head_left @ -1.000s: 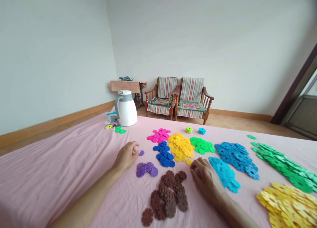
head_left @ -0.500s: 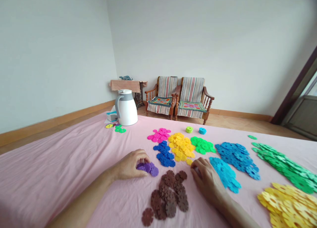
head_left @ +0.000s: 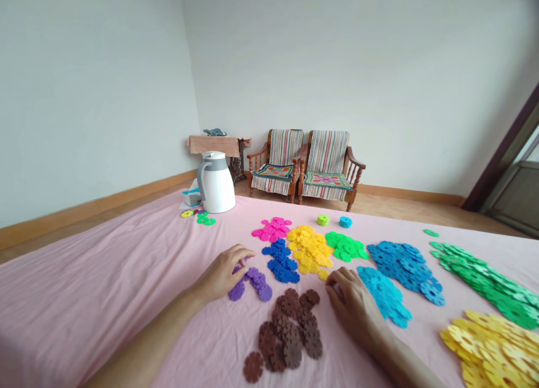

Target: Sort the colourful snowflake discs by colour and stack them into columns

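Note:
My left hand (head_left: 222, 274) hovers at the small group of purple snowflake discs (head_left: 257, 281), fingers curved and thumb spread apart from them. A few of these discs lie on the cloth just below its fingertips, and one is partly hidden behind the fingers. On the right, my right hand (head_left: 348, 298) rests on the cloth with loosely bent fingers, and no disc shows in it. Its fingertips are close to the yellow discs (head_left: 309, 249), and the light blue discs (head_left: 383, 295) lie beside it. Between my hands is a pile of brown discs (head_left: 290, 329).
The pink cloth (head_left: 147, 275) carries more disc piles: pink (head_left: 272, 229), dark blue (head_left: 280, 261), bright green (head_left: 346, 246), blue (head_left: 404, 267), green (head_left: 484, 281) and large yellow (head_left: 497, 348). A white jug (head_left: 219, 188) stands at the back left. Two wooden chairs (head_left: 326, 180) are beyond.
My left hand has loosened and lifted slightly off the purple discs, which now lie more spread out on the cloth. My right hand has stayed in nearly the same place.

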The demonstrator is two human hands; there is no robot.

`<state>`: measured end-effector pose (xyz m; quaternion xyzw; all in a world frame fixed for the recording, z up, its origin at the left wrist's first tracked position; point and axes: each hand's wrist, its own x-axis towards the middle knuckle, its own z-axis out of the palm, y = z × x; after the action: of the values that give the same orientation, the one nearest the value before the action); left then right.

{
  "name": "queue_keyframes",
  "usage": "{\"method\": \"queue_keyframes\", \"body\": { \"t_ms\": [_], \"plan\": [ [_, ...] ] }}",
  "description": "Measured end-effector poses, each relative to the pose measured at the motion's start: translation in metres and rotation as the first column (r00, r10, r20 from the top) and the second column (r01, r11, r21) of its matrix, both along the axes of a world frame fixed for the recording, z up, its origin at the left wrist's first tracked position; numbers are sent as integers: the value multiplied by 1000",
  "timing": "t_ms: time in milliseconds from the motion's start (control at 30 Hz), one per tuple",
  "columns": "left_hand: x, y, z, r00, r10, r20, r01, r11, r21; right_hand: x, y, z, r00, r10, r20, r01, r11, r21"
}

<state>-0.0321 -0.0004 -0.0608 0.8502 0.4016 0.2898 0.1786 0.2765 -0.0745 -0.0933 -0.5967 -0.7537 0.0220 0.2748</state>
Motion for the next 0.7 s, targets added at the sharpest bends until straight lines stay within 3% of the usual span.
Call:
{"method": "queue_keyframes", "body": {
  "t_ms": [100, 300, 500, 700],
  "plan": [
    [-6, 4, -1, 998, 70, -3, -71, 998, -5, 0, 0, 0, 1000, 2, -3, -2, 1000, 3],
    [-19, 1, 9, 983, -85, -164, 71, 993, -89, 0, -2, 1, 1000, 5, -1, -5, 1000, 12],
    [-28, -1, 19, 963, -166, -210, 132, 977, -169, -1, -3, 3, 1000, 3, -4, -3, 1000, 9],
    [-27, -3, 22, 958, -127, -259, 87, 983, -163, -2, -3, 5, 1000, 2, -6, -2, 1000, 10]
  ]
}}
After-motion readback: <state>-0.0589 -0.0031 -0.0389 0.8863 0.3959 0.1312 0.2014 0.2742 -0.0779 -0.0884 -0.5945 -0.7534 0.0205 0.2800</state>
